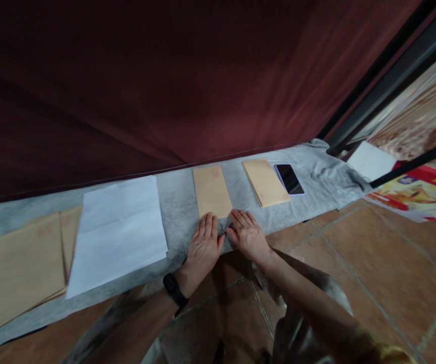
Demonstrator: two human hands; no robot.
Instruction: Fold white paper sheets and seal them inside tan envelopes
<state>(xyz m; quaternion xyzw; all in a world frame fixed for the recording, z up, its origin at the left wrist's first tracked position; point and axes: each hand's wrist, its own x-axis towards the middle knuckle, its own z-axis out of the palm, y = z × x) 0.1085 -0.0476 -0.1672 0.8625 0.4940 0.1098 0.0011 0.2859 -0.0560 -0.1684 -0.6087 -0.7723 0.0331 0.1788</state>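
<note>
A brown paper envelope (211, 189) lies flat on the grey cloth in front of me, a faint reddish mark near its far end. My left hand (205, 240) rests at its near left edge, fingers stretched out flat. At the near right corner lies my right hand (249, 233), its fingers also extended and its thumb pointing toward the left hand. Both sets of fingertips touch the envelope's near edge or the cloth right beside it. To the right is a small stack of similar brown envelopes (266, 182).
A phone (290, 179) lies beside the right stack. On the left are white paper sheets (119, 227) and larger brown envelopes (28, 263). The grey cloth (178, 202) covers a narrow surface against a dark red curtain (203, 81). A colourful printed package (419, 192) sits far right.
</note>
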